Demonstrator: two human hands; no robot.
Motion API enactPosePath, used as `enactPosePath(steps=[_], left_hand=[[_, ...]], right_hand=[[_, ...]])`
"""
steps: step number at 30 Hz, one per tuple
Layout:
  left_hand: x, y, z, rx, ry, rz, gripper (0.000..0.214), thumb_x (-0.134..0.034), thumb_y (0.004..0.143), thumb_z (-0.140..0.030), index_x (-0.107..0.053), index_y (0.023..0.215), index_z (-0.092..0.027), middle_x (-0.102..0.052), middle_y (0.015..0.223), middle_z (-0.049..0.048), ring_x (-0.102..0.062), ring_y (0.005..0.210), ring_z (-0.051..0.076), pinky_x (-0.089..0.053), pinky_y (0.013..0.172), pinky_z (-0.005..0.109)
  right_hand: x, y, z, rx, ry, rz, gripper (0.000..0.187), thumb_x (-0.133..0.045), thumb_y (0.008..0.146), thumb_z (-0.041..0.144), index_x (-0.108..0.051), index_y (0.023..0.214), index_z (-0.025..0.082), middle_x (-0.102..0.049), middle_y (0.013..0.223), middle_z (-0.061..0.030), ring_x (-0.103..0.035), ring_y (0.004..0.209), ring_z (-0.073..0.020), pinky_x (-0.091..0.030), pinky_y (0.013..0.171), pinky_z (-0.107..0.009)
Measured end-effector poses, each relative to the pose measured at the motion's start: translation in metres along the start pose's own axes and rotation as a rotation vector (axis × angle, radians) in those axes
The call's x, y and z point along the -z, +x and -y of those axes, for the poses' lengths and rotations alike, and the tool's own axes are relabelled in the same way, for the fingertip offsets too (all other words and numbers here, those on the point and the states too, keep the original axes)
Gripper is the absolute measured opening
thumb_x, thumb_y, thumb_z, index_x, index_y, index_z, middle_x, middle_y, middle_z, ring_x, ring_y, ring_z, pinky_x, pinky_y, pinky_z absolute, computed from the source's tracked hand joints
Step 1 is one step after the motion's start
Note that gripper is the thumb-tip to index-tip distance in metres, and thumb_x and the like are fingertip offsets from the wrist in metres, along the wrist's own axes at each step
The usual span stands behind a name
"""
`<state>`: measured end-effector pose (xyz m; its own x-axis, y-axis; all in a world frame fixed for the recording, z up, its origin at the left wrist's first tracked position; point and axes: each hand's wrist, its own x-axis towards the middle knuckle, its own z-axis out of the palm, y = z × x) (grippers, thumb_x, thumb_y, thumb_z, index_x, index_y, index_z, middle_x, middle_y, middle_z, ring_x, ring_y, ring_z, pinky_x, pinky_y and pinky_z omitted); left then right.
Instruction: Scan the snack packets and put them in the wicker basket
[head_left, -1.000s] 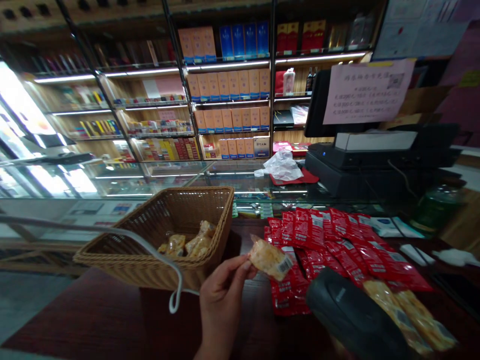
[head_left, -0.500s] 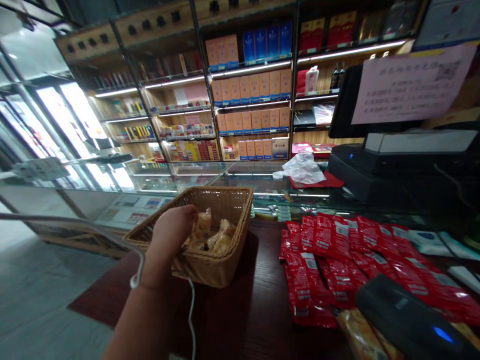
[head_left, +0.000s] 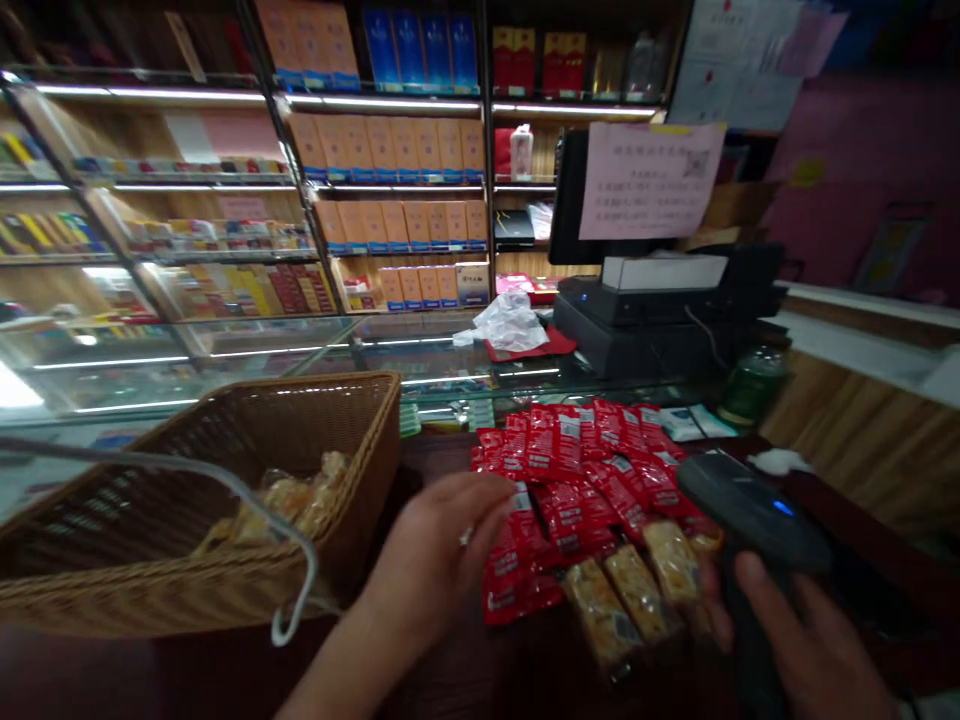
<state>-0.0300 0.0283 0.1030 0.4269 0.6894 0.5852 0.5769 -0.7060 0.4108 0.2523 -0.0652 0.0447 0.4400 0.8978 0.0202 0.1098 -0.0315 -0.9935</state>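
My left hand (head_left: pixel 442 545) is over the near left side of the red packets (head_left: pixel 555 440), fingers bent and apart from the thumb, with nothing visible between them. Whether it touches a packet I cannot tell. My right hand (head_left: pixel 802 630) grips the handle of a black barcode scanner (head_left: pixel 757 510) with a blue light. Several clear-wrapped pastries (head_left: pixel 637 590) lie in a row between my hands, in front of the red packets. More wrapped pastries (head_left: pixel 300 500) sit in the brown wicker basket (head_left: pixel 367 430) on the left.
A pale cable (head_left: pixel 225 475) passes in front of the basket. Behind stands a glass display counter (head_left: pixel 420 350) with a crumpled white plastic bag (head_left: pixel 510 322). A cash register monitor (head_left: pixel 574 200) is at back right, near a green jar (head_left: pixel 754 385). Boxed goods fill the shelves.
My left hand has come out of the basket and moved right to the red packets. The view has turned right. My right hand has come into view, and the scanner is lifted off the packets.
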Motion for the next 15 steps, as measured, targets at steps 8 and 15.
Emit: enactPosePath(steps=[8,15], left_hand=[[-0.152,0.026,-0.048,-0.025,-0.222,0.525,0.129,-0.092,0.055,-0.05,-0.022,0.157,-0.015,-0.034,0.158,0.0236,-0.029,0.146,0.042,-0.024,0.119,0.061],[-0.174,0.025,-0.05,0.055,-0.251,0.403,0.11,-0.082,0.061,-0.027,-0.026,0.154,-0.013,-0.05,0.142,0.0198,-0.04,0.135,0.04,-0.029,0.116,0.06]], right_hand=[[0.009,0.004,-0.017,-0.047,0.233,-0.165,0.046,-0.068,0.084,0.063,-0.063,0.095,0.019,-0.06,0.058,0.0019,-0.053,0.051,-0.0153,-0.045,0.049,-0.023],[0.022,0.003,-0.022,-0.042,0.134,-0.216,0.056,-0.07,0.079,0.067,-0.061,0.107,0.019,-0.063,0.061,0.0027,-0.055,0.053,-0.0167,-0.046,0.05,-0.025]])
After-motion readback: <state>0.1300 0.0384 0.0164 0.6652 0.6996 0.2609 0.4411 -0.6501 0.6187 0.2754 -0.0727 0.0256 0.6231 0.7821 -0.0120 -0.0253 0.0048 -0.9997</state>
